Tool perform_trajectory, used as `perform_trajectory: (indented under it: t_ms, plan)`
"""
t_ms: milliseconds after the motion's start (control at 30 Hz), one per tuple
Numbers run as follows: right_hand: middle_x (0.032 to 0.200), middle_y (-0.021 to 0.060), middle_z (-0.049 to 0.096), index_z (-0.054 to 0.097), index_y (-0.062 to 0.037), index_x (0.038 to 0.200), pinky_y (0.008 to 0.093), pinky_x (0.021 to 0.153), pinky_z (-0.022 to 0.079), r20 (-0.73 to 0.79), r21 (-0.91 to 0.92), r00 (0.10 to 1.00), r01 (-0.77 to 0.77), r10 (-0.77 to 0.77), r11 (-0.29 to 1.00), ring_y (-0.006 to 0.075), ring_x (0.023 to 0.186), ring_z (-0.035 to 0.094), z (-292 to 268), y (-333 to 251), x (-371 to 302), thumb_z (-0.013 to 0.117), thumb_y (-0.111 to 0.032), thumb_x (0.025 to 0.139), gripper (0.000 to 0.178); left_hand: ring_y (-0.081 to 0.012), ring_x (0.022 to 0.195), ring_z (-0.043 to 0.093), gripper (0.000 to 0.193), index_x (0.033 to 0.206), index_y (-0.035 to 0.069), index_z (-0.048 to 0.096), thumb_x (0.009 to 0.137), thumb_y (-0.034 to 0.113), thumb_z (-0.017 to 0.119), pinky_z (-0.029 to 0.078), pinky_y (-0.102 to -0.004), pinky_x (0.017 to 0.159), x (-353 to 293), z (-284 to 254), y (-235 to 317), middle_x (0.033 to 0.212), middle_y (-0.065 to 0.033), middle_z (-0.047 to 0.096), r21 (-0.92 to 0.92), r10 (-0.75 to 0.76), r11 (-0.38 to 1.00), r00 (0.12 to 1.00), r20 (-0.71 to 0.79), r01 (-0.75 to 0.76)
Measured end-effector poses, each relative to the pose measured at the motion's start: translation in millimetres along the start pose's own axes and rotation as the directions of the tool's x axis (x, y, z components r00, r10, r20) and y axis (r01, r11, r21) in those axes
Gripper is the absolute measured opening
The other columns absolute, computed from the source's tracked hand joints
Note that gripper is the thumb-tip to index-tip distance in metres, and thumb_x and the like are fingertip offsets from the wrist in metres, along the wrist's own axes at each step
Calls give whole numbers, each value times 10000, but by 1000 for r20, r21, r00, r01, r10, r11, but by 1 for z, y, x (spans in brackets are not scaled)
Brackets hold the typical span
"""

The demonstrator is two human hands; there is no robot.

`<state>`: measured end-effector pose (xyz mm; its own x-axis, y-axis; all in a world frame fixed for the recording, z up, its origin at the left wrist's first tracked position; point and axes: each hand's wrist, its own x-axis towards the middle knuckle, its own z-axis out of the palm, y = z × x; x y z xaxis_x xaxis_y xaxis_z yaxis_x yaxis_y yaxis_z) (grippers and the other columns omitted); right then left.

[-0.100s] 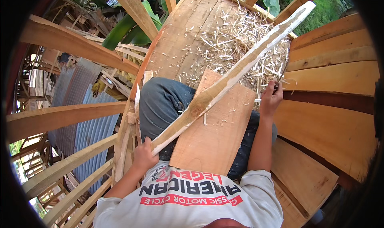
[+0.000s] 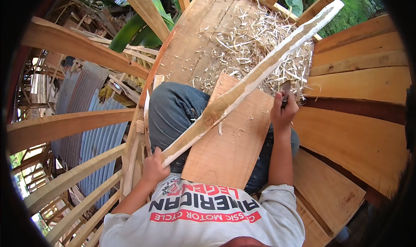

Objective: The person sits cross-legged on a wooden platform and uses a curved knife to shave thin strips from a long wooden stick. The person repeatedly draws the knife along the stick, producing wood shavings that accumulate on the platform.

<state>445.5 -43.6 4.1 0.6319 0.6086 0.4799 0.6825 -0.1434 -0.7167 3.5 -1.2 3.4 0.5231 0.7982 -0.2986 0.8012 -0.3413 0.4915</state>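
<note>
A long piece of wood (image 2: 236, 96), pale and freshly shaved along its edges with a brown strip down the middle, slants from lower left to upper right across my lap. Its lower end sits in my left hand (image 2: 155, 167), whose fingers are wrapped round it. My right hand (image 2: 284, 112) is closed on the dark handle of a knife (image 2: 286, 87), with the short blade pointing up and away, to the right of the long piece and apart from it. Beneath the wood, a flat board (image 2: 229, 147) rests across my legs.
Curled wood shavings (image 2: 255, 43) cover much of the plank floor (image 2: 186, 52) ahead. Plank walls (image 2: 355, 130) rise close on the right. Wooden slats (image 2: 78, 128) line the left, with corrugated metal sheets (image 2: 97, 151) and scrap wood beyond them.
My right hand has turned and moved slightly left and down, bringing the knife blade into clearer view. The long piece of wood stays nearly in place in my left hand.
</note>
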Motion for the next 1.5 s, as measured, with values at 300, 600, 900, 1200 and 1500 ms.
perform_trajectory:
  t_ms: [300, 600, 900, 1200, 1500]
  plan:
    - [581, 122, 567, 601, -62, 723, 384, 495, 449, 198, -410, 979, 124, -44, 904, 303, 519, 584, 23, -1, 2, 707, -103, 713, 114, -467, 641, 597, 344, 912, 6, 431, 676, 140, 642, 480, -535, 568, 2, 4, -4, 661, -250, 582, 33, 1, 999, 1000, 5, -1]
    - [531, 103, 559, 629, -99, 716, 383, 498, 456, 173, -509, 981, 169, -92, 844, 285, 493, 583, 46, -7, 45, 674, -128, 694, 57, -465, 651, 599, 382, 941, -7, 426, 656, 133, 638, 490, -523, 579, 1, -2, 14, 669, -252, 581, 7, -94, 996, 995, 43, 94]
    - [619, 152, 623, 661, -73, 722, 435, 584, 503, 79, -545, 995, -13, 66, 838, 344, 588, 626, 64, -8, 80, 647, -199, 745, 129, -479, 669, 590, 420, 979, -18, 407, 675, 141, 649, 480, -538, 596, 0, -5, 15, 698, -272, 585, -34, -123, 991, 987, 103, 127]
    - [699, 189, 654, 707, -68, 781, 468, 676, 516, 12, -597, 981, -148, 193, 788, 380, 692, 653, 70, -2, 107, 631, -261, 752, 209, -489, 688, 589, 405, 971, -10, 405, 685, 136, 651, 470, -549, 621, 1, -3, 17, 718, -282, 597, -55, -130, 989, 987, 91, 135]
    - [688, 155, 668, 701, -24, 807, 418, 650, 528, 32, -620, 971, -168, 239, 766, 313, 679, 673, 53, 15, 111, 615, -293, 815, 283, -488, 687, 586, 344, 929, -4, 404, 693, 110, 628, 462, -550, 625, 5, -7, 15, 684, -270, 585, -48, -77, 996, 995, 58, 80]
